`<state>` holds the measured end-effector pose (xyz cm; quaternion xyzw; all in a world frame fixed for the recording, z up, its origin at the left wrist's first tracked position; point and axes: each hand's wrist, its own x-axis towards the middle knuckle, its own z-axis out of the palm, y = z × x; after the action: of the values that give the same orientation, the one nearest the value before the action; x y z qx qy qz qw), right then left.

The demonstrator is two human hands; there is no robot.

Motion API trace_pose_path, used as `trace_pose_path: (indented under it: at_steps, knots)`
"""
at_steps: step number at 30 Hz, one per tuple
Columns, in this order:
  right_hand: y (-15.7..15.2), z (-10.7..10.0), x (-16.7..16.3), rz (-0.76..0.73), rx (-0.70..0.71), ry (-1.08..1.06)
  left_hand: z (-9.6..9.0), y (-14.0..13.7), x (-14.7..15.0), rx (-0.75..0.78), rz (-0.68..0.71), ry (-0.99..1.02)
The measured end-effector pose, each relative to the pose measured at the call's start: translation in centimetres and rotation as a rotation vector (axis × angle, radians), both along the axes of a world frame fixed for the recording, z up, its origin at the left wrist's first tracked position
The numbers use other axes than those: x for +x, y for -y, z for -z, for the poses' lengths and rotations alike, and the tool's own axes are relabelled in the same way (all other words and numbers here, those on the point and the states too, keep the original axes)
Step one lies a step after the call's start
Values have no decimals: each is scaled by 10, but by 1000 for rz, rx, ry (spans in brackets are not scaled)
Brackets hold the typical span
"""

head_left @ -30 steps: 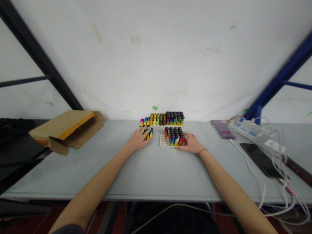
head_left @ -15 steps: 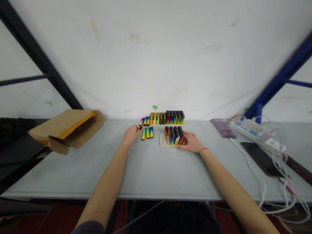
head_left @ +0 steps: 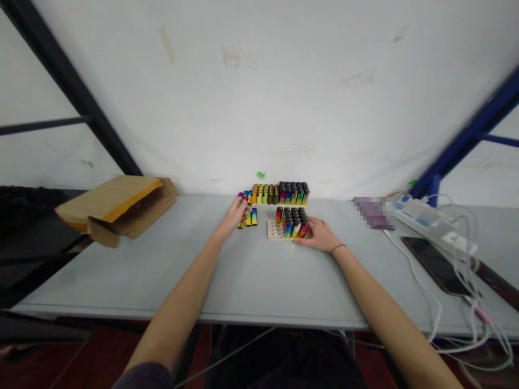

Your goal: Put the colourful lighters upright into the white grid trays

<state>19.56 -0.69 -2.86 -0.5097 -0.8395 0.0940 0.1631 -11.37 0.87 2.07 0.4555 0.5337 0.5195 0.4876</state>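
Note:
My left hand [head_left: 234, 215] is closed on a lighter with a red part showing; the fingers cover most of it. It hovers over loose lighters lying on the table, among them a blue-and-yellow lighter [head_left: 254, 216]. My right hand [head_left: 320, 234] wraps round the right side of a white tray [head_left: 275, 230] with round holes, fingers behind and thumb in front. Several black-topped lighters [head_left: 295, 222] stand upright in the tray's right part. A single red lighter [head_left: 279, 215] stands left of them, near the back; the tray's left holes are bare.
Against the wall stand a block of black-topped lighters [head_left: 294, 193] and a block of yellow and brown lighters [head_left: 265, 194]. An opened cardboard box [head_left: 117, 205] lies left. At right are a power strip [head_left: 436, 227], a phone [head_left: 433, 265] and tangled white cables [head_left: 466, 265].
My left hand has moved right, across the loose lighters, with the lighter in it. My right hand stays at the tray. The view has shifted slightly.

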Motion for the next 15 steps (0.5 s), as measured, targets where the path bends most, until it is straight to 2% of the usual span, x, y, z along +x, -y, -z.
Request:
trace_pose_path:
  at_steps: [10, 15]
  knots:
    - [-1, 4, 1, 8, 23, -6, -15, 11, 18, -168, 121, 382]
    - [-1, 4, 1, 6, 13, 5, -17, 16, 18, -179, 133, 439]
